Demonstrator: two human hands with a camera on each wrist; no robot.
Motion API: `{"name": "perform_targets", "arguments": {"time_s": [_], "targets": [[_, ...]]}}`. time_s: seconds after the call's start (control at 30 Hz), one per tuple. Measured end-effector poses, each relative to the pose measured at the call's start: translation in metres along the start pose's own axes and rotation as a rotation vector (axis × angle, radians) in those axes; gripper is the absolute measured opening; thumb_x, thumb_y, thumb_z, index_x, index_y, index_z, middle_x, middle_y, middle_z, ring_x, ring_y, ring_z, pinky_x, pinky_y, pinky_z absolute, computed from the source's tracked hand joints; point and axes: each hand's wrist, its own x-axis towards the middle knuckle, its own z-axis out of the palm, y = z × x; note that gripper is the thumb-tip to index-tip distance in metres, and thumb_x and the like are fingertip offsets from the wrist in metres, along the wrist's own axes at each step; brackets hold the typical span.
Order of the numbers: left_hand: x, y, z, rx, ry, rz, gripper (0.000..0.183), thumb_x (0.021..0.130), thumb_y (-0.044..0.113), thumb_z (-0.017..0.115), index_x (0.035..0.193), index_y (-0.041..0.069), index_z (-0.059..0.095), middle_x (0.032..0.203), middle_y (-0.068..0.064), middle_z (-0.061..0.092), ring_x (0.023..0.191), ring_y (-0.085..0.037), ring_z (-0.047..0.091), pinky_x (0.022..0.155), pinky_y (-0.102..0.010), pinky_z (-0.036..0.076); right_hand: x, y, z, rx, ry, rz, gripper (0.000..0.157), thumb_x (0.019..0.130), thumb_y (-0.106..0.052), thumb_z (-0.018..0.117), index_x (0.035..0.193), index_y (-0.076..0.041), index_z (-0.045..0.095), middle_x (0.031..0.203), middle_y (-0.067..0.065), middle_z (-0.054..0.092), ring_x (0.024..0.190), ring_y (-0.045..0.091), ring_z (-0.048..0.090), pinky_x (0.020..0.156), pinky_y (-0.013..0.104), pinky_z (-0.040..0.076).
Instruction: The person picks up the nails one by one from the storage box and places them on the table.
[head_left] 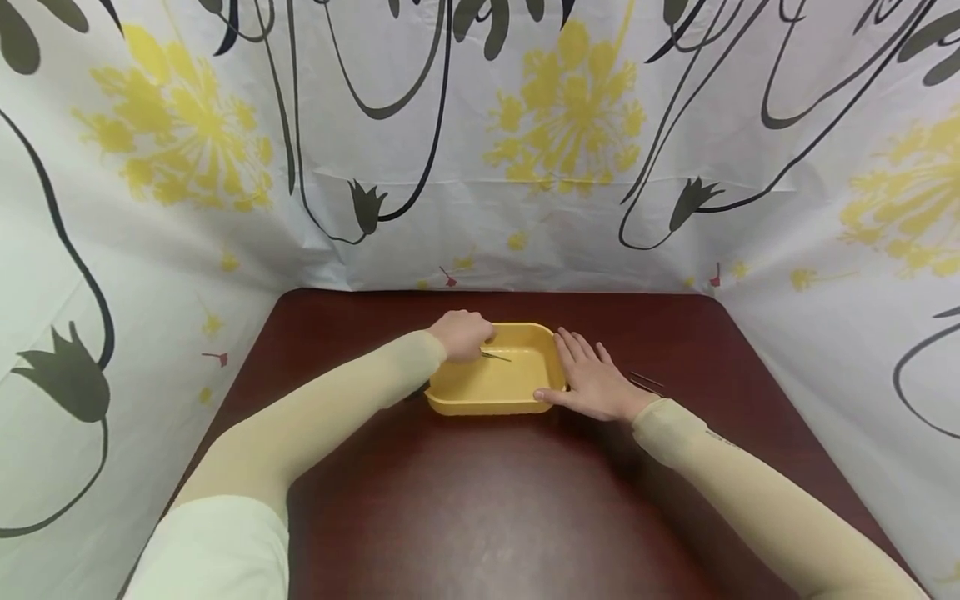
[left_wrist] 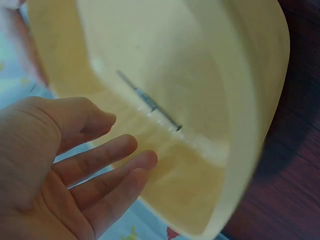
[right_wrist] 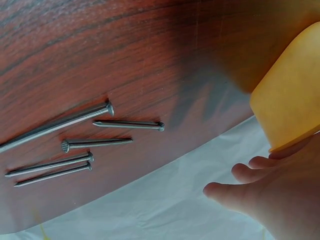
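Note:
A yellow plastic tray (head_left: pixel 491 408) stands on the dark table, its inside showing a thin nail or two (left_wrist: pixel 159 111) lying on the floor of it. My left hand (head_left: pixel 460 335) reaches over the tray's left back part. In the left wrist view the left hand (left_wrist: pixel 85 160) has loosely bent fingers and holds nothing, close to the nails. My right hand (head_left: pixel 596 382) rests on the tray's right rim with fingers straight. In the right wrist view the right hand (right_wrist: pixel 270 185) touches the yellow tray (right_wrist: pixel 290 95).
Several loose steel nails lie on the table beyond the right hand, among them a long nail (right_wrist: pixel 60 126) and a shorter nail (right_wrist: pixel 129 125). White patterned cloth (head_left: pixel 480 150) hangs behind and along both sides of the table (head_left: pixel 480 517).

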Motion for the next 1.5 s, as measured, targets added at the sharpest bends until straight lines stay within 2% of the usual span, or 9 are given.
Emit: {"name": "perform_targets", "arguments": {"time_s": [0.1, 0.2, 0.37, 0.6, 0.8, 0.9, 1.2, 1.4, 1.5], "targets": [[0.010, 0.003, 0.008, 0.056, 0.008, 0.007, 0.008, 0.097, 0.011, 0.065, 0.094, 0.016, 0.070, 0.078, 0.004, 0.060, 0.065, -0.011, 0.045, 0.060, -0.029, 0.043, 0.000, 0.000, -0.002, 0.003, 0.000, 0.002, 0.117, 0.085, -0.088, 0.035, 0.161, -0.003, 0.010, 0.168, 0.013, 0.004, 0.152, 0.037, 0.012, 0.114, 0.066, 0.014], [0.014, 0.007, 0.013, 0.096, 0.019, 0.005, 0.015, 0.099, 0.011, 0.063, 0.086, 0.017, 0.064, 0.076, 0.002, 0.060, 0.064, -0.012, 0.043, 0.060, -0.031, 0.046, 0.000, -0.001, -0.001, 0.014, 0.004, 0.002, 0.117, 0.085, -0.088, 0.036, 0.161, -0.002, 0.011, 0.168, 0.013, 0.004, 0.152, 0.038, 0.012, 0.114, 0.066, 0.013], [0.017, 0.010, 0.019, 0.135, 0.040, -0.017, 0.020, 0.100, 0.007, 0.060, 0.084, 0.017, 0.065, 0.084, 0.001, 0.065, 0.066, -0.014, 0.050, 0.066, -0.036, 0.053, 0.000, -0.001, 0.000, 0.001, 0.015, -0.001, 0.117, 0.085, -0.088, 0.035, 0.161, -0.002, 0.011, 0.168, 0.014, 0.006, 0.151, 0.038, 0.014, 0.114, 0.066, 0.015], [0.017, 0.007, 0.031, 0.160, 0.049, -0.026, 0.026, 0.100, 0.002, 0.055, 0.083, 0.018, 0.067, 0.090, 0.001, 0.069, 0.079, -0.018, 0.063, 0.073, -0.037, 0.055, -0.001, -0.001, 0.000, -0.016, 0.012, -0.002, 0.118, 0.085, -0.088, 0.034, 0.161, -0.002, 0.010, 0.168, 0.014, 0.006, 0.151, 0.037, 0.013, 0.114, 0.066, 0.016], [0.015, 0.007, 0.035, 0.221, 0.098, -0.011, 0.027, 0.096, 0.001, 0.060, 0.077, 0.019, 0.067, 0.082, 0.002, 0.069, 0.073, -0.017, 0.065, 0.066, -0.036, 0.056, -0.001, -0.001, 0.000, -0.001, 0.013, 0.001, 0.117, 0.085, -0.088, 0.035, 0.161, -0.002, 0.011, 0.167, 0.016, 0.009, 0.151, 0.038, 0.014, 0.114, 0.066, 0.015], [0.017, 0.006, 0.037, 0.271, 0.100, -0.001, 0.028, 0.096, 0.002, 0.060, 0.076, 0.020, 0.067, 0.080, 0.003, 0.069, 0.068, -0.015, 0.062, 0.062, -0.035, 0.055, -0.001, -0.001, 0.000, 0.000, 0.013, 0.003, 0.117, 0.085, -0.088, 0.035, 0.161, -0.002, 0.012, 0.167, 0.016, 0.009, 0.151, 0.038, 0.014, 0.114, 0.066, 0.015], [0.018, 0.004, 0.037, 0.306, 0.071, 0.019, 0.027, 0.100, 0.006, 0.058, 0.080, 0.022, 0.068, 0.082, 0.004, 0.069, 0.069, -0.014, 0.062, 0.060, -0.035, 0.054, 0.000, -0.001, 0.001, 0.006, 0.011, 0.006, 0.118, 0.085, -0.088, 0.035, 0.161, -0.002, 0.011, 0.168, 0.014, 0.006, 0.151, 0.038, 0.013, 0.113, 0.067, 0.015], [0.012, 0.006, 0.028, 0.301, 0.103, 0.037, 0.029, 0.100, 0.006, 0.058, 0.077, 0.022, 0.067, 0.080, 0.004, 0.068, 0.067, -0.014, 0.060, 0.059, -0.036, 0.053, 0.000, 0.000, 0.000, 0.007, 0.010, 0.004, 0.117, 0.085, -0.088, 0.035, 0.161, -0.003, 0.009, 0.168, 0.014, 0.006, 0.151, 0.038, 0.012, 0.113, 0.068, 0.015], [0.008, 0.010, 0.023, 0.299, 0.120, 0.046, 0.028, 0.100, 0.004, 0.057, 0.081, 0.020, 0.069, 0.086, 0.002, 0.068, 0.069, -0.017, 0.062, 0.059, -0.038, 0.053, 0.001, 0.000, 0.000, -0.003, 0.007, 0.004, 0.117, 0.085, -0.088, 0.034, 0.162, -0.004, 0.007, 0.168, 0.014, 0.006, 0.151, 0.038, 0.013, 0.113, 0.068, 0.016]]}}
